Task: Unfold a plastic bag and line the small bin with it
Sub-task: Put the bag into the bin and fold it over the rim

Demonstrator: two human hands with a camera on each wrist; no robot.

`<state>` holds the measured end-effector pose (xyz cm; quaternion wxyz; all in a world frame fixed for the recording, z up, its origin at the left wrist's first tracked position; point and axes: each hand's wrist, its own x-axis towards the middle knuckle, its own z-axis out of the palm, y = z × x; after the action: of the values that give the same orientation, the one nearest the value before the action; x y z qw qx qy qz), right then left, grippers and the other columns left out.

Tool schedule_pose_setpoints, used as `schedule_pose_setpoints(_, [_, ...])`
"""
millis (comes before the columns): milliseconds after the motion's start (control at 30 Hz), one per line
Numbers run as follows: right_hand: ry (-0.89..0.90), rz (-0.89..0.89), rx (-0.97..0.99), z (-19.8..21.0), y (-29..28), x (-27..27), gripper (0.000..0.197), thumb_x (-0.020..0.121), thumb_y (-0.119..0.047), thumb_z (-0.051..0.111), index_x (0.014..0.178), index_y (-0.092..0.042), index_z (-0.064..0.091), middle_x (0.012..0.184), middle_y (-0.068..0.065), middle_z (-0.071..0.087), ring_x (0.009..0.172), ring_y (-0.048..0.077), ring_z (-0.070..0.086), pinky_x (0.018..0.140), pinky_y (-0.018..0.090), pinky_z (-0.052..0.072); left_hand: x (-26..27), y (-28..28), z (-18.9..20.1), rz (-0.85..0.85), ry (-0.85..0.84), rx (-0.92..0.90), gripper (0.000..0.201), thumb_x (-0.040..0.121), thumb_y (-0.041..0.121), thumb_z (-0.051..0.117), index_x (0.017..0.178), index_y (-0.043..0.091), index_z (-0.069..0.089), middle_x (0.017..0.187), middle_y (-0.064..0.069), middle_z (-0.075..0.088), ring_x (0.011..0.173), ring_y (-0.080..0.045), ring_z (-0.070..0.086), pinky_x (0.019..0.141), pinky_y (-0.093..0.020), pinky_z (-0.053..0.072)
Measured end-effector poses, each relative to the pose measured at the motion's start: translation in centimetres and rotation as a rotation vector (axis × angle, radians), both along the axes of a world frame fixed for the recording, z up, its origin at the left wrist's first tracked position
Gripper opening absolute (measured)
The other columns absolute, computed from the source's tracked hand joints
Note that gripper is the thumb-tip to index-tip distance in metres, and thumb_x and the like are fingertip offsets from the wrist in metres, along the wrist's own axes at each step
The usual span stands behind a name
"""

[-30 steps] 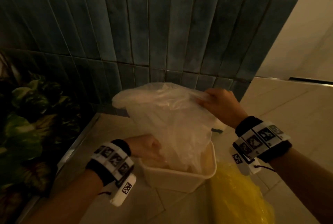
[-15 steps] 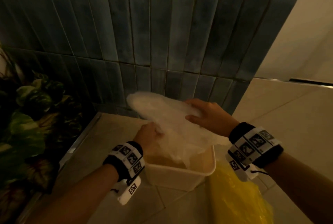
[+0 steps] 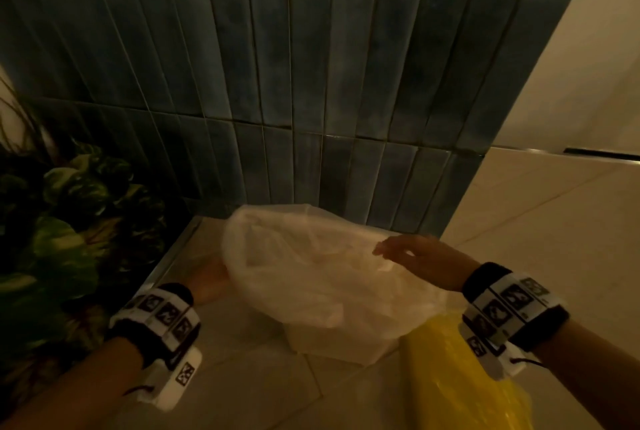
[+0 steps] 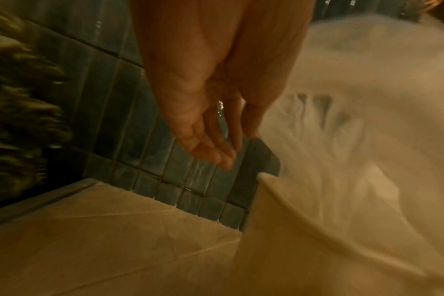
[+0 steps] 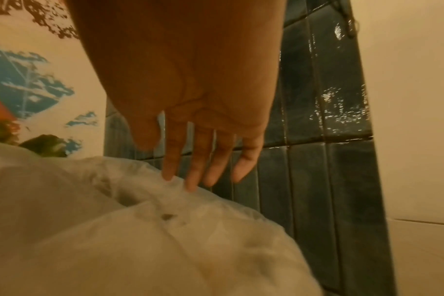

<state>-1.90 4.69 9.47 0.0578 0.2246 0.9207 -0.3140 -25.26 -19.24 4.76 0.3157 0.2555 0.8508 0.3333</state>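
Note:
A clear, crinkled plastic bag (image 3: 311, 270) billows over the small cream bin (image 3: 332, 343) on the floor and hides most of its rim. My right hand (image 3: 412, 253) lies on top of the bag with straight fingers; in the right wrist view its fingertips (image 5: 190, 184) touch the plastic bag (image 5: 139, 230). My left hand (image 3: 207, 280) is at the bag's left side, partly behind the plastic. In the left wrist view the left hand's fingers (image 4: 216, 148) hang straight and relaxed and hold nothing, beside the bin's corner (image 4: 266, 180) and the bag (image 4: 355, 120).
A yellow plastic bag (image 3: 460, 377) lies on the floor just right of the bin. A dark blue tiled wall (image 3: 277, 83) stands right behind it. A leafy plant (image 3: 69, 221) fills the left side. Beige floor tiles (image 3: 554, 221) spread to the right.
My right hand has let go of the bag's edge and now lies flat on top. The bag has sunk lower and spread over the bin. My left hand has moved left, out of the bin.

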Motion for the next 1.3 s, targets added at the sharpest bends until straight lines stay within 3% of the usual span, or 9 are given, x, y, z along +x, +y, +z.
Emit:
schedule_pose_setpoints(100, [-0.069, -0.07, 0.336, -1.8, 2.2, 1.3, 0.029, 0.094, -0.042, 0.046, 0.119, -0.033, 0.058, 0.134, -0.002, 0.049, 0.126, 0.019, 0.039, 0.109, 0.037, 0.025, -2.7, -0.3, -0.7, 0.283, -0.187, 0.318, 0.022, 0.095, 0.036, 0.046, 0.093, 0.019, 0.059, 0.105, -0.019, 0.057, 0.083, -0.031, 0.057, 0.077, -0.044, 0.048])
schedule_pose_setpoints(200, [-0.169, -0.224, 0.164, -3.7, 3.4, 2.1, 0.035, 0.092, -0.042, 0.051, 0.127, -0.04, 0.049, 0.146, 0.004, 0.029, 0.136, 0.027, 0.025, 0.112, 0.043, 0.022, -2.8, 0.7, 0.1, 0.326, -0.351, 0.408, 0.059, 0.068, 0.075, 0.056, 0.106, 0.031, 0.064, 0.119, -0.009, 0.057, 0.109, -0.032, 0.056, 0.099, -0.057, 0.043])
schedule_pose_setpoints(400, [-0.136, -0.387, -0.286, -6.1, 3.3, 2.4, 0.042, 0.089, -0.013, 0.062, 0.128, -0.026, 0.054, 0.144, 0.001, 0.035, 0.121, 0.03, 0.047, 0.095, 0.047, 0.049, 0.7, 3.3, 1.7, -0.108, 0.054, 0.34, 0.068, 0.092, 0.002, 0.051, 0.145, 0.03, 0.02, 0.139, 0.004, 0.036, 0.117, -0.005, 0.049, 0.084, -0.013, 0.047])
schedule_pose_setpoints(500, [-0.168, -0.398, -0.086, -6.4, 3.5, 2.3, 0.056, 0.089, -0.008, 0.06, 0.141, -0.014, 0.04, 0.146, 0.015, 0.032, 0.129, 0.032, 0.04, 0.106, 0.036, 0.037, 0.3, 4.6, -0.2, -0.27, 0.331, 0.188, 0.058, 0.095, 0.005, 0.042, 0.137, 0.041, 0.025, 0.152, -0.004, 0.024, 0.139, -0.023, 0.029, 0.116, -0.033, 0.025])
schedule_pose_setpoints(600, [-0.334, -0.367, 0.085, -7.0, 3.3, 2.7, 0.073, 0.092, -0.018, 0.057, 0.149, -0.008, 0.013, 0.148, 0.016, 0.019, 0.131, 0.032, 0.033, 0.106, 0.029, 0.031, 0.4, 5.5, -2.7, -0.281, 0.392, -0.013, 0.066, 0.095, 0.008, 0.042, 0.141, 0.049, 0.018, 0.154, -0.008, 0.014, 0.135, -0.033, 0.034, 0.108, -0.037, 0.035])
schedule_pose_setpoints(767, [-0.417, -0.386, 0.041, -9.7, 3.2, 3.6, 0.078, 0.092, -0.016, 0.057, 0.149, -0.004, 0.004, 0.148, 0.016, 0.014, 0.13, 0.033, 0.033, 0.106, 0.029, 0.032, 0.2, 5.3, -6.9, -0.203, 0.43, -0.291, 0.088, 0.075, 0.082, 0.03, 0.146, 0.034, 0.012, 0.149, -0.01, 0.032, 0.133, -0.036, 0.037, 0.112, -0.047, 0.026])
schedule_pose_setpoints(933, [-0.321, -0.42, 0.057, -9.9, 2.5, 3.4, 0.084, 0.088, -0.021, 0.061, 0.15, -0.014, 0.004, 0.15, 0.015, 0.013, 0.133, 0.038, 0.027, 0.109, 0.04, 0.031, -0.3, 4.8, -7.3, -0.052, 0.245, -0.22, 0.094, 0.071, 0.08, 0.044, 0.147, 0.042, 0.004, 0.157, -0.007, 0.015, 0.14, -0.037, 0.023, 0.115, -0.053, 0.019])
schedule_pose_setpoints(1100, [0.147, -0.297, 0.464, -5.9, 1.1, 1.8, 0.05, 0.088, -0.022, 0.057, 0.136, -0.018, 0.045, 0.142, 0.011, 0.038, 0.13, 0.036, 0.031, 0.105, 0.046, 0.031, -0.4, 6.5, -2.8, -0.087, 0.527, 0.146, 0.053, 0.091, 0.017, 0.052, 0.141, 0.023, 0.037, 0.15, -0.011, 0.023, 0.138, -0.03, 0.026, 0.113, -0.041, 0.028])
schedule_pose_setpoints(1300, [-0.041, 0.289, 0.534, -6.0, -1.0, -2.7, 0.036, 0.096, -0.036, 0.037, 0.13, -0.035, 0.049, 0.143, -0.002, 0.042, 0.131, 0.022, 0.038, 0.107, 0.042, 0.033, 4.0, 9.1, -0.8, -0.835, 0.838, -0.165, 0.04, 0.087, 0.043, 0.053, 0.127, 0.034, 0.052, 0.131, 0.003, 0.043, 0.124, -0.023, 0.034, 0.104, -0.04, 0.032])
